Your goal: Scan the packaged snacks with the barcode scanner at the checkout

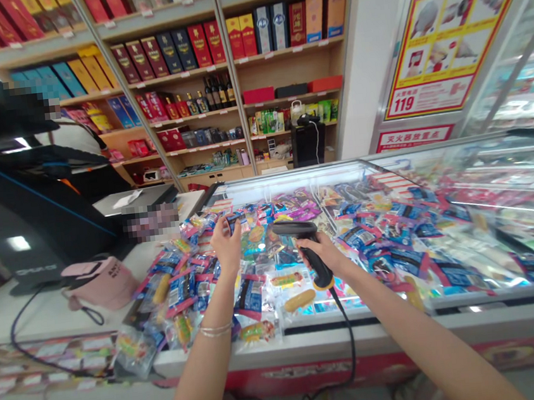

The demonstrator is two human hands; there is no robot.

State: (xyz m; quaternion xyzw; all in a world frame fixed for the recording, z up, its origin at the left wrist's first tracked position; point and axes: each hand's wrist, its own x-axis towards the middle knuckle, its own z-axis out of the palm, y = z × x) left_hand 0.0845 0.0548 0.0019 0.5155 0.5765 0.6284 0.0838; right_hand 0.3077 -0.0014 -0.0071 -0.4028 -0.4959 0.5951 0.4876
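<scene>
My right hand is wrapped round the grip of a black barcode scanner, whose head points left over the freezer. From the base of its handle a black cable runs down the front. To the left, my left hand has its fingers curled on a small dark blue snack packet, partly hidden by the fingers. Under and around both hands lie many blue and pink snack packets. Clear-wrapped corn-like snacks lie between my forearms.
The packets spread over a glass-topped chest freezer. At left, a pink cup-like container stands on a white counter beside a black checkout machine. A person stands behind it. Shelves of boxed goods line the back.
</scene>
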